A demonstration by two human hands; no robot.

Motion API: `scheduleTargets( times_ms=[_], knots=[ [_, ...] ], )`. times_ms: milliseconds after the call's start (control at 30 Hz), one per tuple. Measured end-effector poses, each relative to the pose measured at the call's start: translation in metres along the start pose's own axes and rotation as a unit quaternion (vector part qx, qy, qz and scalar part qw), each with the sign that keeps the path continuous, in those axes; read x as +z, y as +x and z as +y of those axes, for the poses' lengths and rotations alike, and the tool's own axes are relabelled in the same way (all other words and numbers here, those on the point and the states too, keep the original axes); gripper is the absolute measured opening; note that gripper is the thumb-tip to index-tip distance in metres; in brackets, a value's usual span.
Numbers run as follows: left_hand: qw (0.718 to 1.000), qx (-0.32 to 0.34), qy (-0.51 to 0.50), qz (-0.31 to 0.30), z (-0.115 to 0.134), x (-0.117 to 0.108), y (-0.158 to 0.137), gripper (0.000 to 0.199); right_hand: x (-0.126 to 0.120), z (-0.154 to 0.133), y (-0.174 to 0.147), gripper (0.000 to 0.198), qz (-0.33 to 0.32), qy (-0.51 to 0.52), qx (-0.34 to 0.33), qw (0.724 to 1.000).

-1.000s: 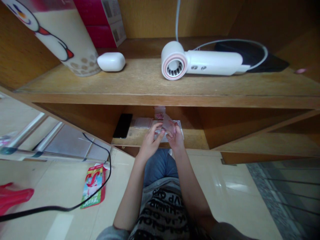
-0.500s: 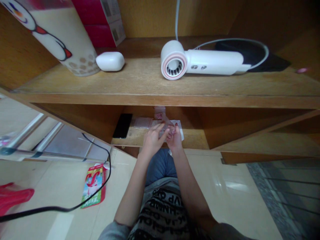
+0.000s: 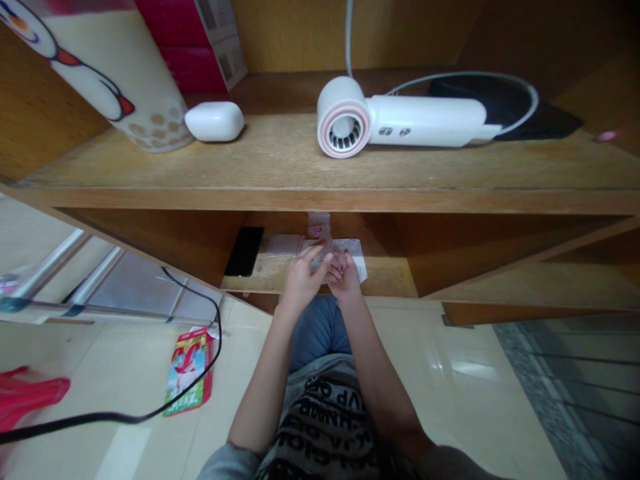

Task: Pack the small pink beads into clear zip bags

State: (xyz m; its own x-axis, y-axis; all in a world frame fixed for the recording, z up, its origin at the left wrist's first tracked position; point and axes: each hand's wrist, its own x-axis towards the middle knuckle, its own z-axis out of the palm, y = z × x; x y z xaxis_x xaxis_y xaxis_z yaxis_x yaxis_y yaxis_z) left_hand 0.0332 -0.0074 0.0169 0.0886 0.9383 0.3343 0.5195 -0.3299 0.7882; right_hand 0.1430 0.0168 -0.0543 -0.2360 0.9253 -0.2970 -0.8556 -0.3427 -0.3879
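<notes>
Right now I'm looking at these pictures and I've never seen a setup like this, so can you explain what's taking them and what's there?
There is no machine here. A camera worn on a person's head looks forward and down, so you see their own bare hands from above. The right hand holds some clear plastic; the left hand has its fingers against or close to it. The details are too small to tell.

The lower shelf holds a black phone, a flat clear packet and white paper. On the upper shelf are a big cup, a small white case and what looks like a hair dryer.
</notes>
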Motion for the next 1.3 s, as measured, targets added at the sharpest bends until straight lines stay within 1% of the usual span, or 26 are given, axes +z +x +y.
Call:
scheduleTargets(
  times_ms=[100, 167, 233, 300, 367, 400, 567, 667, 733, 933, 1100, 1167, 1233, 1300],
  knots=[
    [0.995, -0.028, -0.077, 0.05, -0.003, -0.001, 0.002, 0.031, 0.001, -0.002, -0.002, 0.028, 0.005, 0.004, 0.001, 1.0],
    [0.981, -0.065, -0.145, 0.115, -0.009, -0.004, 0.005, 0.031, 0.002, -0.003, -0.003, 0.028, 0.0, 0.019, 0.005, 1.0],
    [0.952, -0.109, -0.21, 0.193, -0.02, -0.009, 0.009, 0.03, 0.001, -0.005, -0.004, 0.028, -0.006, 0.035, 0.008, 0.999],
    [0.92, -0.131, -0.254, 0.267, -0.033, -0.014, 0.015, 0.031, 0.0, -0.006, -0.005, 0.027, -0.005, 0.047, 0.004, 0.999],
    [0.894, -0.157, -0.289, 0.303, -0.048, -0.019, 0.02, 0.032, -0.001, -0.007, -0.004, 0.027, 0.001, 0.051, -0.001, 0.999],
    [0.886, -0.174, -0.299, 0.31, -0.055, -0.02, 0.023, 0.033, -0.002, -0.007, -0.004, 0.026, 0.005, 0.051, -0.003, 0.999],
    [0.86, -0.22, -0.349, 0.299, -0.083, -0.019, 0.03, 0.032, -0.005, -0.008, -0.003, 0.025, 0.023, 0.042, -0.022, 0.999],
    [0.858, -0.227, -0.372, 0.274, -0.093, -0.014, 0.031, 0.032, -0.006, -0.008, -0.003, 0.025, 0.025, 0.03, -0.036, 0.999],
    [0.86, -0.226, -0.374, 0.263, -0.098, -0.01, 0.031, 0.032, -0.006, -0.009, -0.003, 0.026, 0.031, 0.023, -0.042, 0.998],
    [0.876, -0.229, -0.328, 0.27, -0.11, -0.008, 0.026, 0.034, -0.007, -0.011, -0.004, 0.023, 0.036, 0.032, -0.042, 0.998],
    [0.918, -0.212, -0.224, 0.249, -0.119, -0.012, 0.02, 0.036, -0.008, -0.01, -0.003, 0.022, 0.024, 0.042, -0.04, 0.998],
    [0.927, -0.203, -0.191, 0.251, -0.121, -0.012, 0.018, 0.036, -0.007, -0.009, -0.003, 0.023, 0.025, 0.051, -0.033, 0.998],
    [0.923, -0.206, -0.203, 0.255, -0.121, -0.012, 0.018, 0.038, -0.006, -0.009, -0.004, 0.023, 0.026, 0.065, -0.027, 0.997],
    [0.905, -0.217, -0.259, 0.257, -0.12, -0.011, 0.018, 0.038, -0.006, -0.01, -0.004, 0.024, 0.025, 0.078, -0.025, 0.996]
  ],
)
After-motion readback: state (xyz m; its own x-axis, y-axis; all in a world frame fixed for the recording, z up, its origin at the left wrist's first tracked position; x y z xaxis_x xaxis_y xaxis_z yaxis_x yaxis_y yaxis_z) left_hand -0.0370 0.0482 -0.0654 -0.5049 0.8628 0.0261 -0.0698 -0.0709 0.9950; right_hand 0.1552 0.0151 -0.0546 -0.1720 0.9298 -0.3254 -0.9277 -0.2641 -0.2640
